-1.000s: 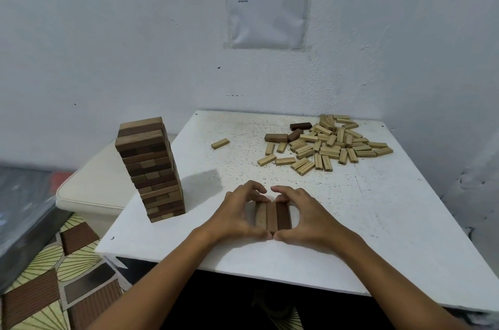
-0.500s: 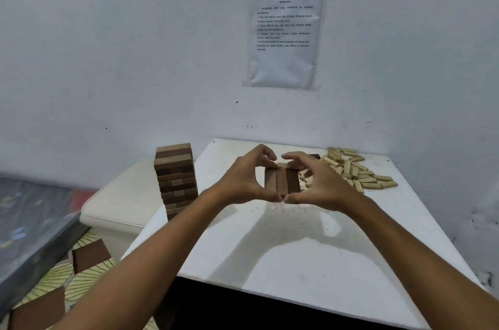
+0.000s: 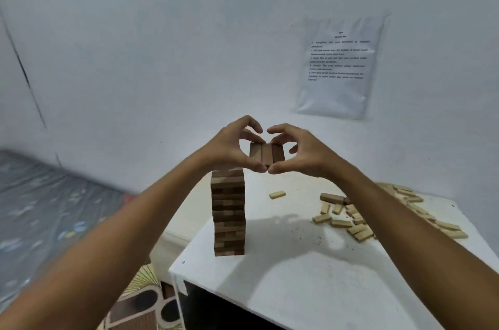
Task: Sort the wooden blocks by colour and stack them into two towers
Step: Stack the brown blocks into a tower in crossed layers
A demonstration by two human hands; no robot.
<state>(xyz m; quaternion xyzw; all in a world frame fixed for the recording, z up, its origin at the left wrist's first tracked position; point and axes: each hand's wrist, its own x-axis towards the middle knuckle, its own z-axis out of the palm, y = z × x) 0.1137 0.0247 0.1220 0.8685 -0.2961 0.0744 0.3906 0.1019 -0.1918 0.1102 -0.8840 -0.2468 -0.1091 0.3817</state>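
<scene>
A row of three dark brown blocks (image 3: 266, 153) hangs in the air, pressed together side by side. My left hand (image 3: 232, 150) pinches its left side and my right hand (image 3: 302, 152) pinches its right side, thumbs meeting below. The row is a little above and to the right of the top of the dark brown tower (image 3: 229, 212), which stands near the left edge of the white table (image 3: 310, 275). A heap of light wooden blocks (image 3: 359, 224), with a dark block or two among them, lies at the back right. One light block (image 3: 277, 194) lies alone.
A white cushioned seat (image 3: 172, 243) sits left of the table, below the tower. A patterned floor mat (image 3: 135, 305) is under the table's left corner. A printed sheet (image 3: 337, 67) hangs on the white wall behind.
Both hands have lifted the row of three dark blocks off the table and carried it up and left, level with the tower's top. The view has tilted upward.
</scene>
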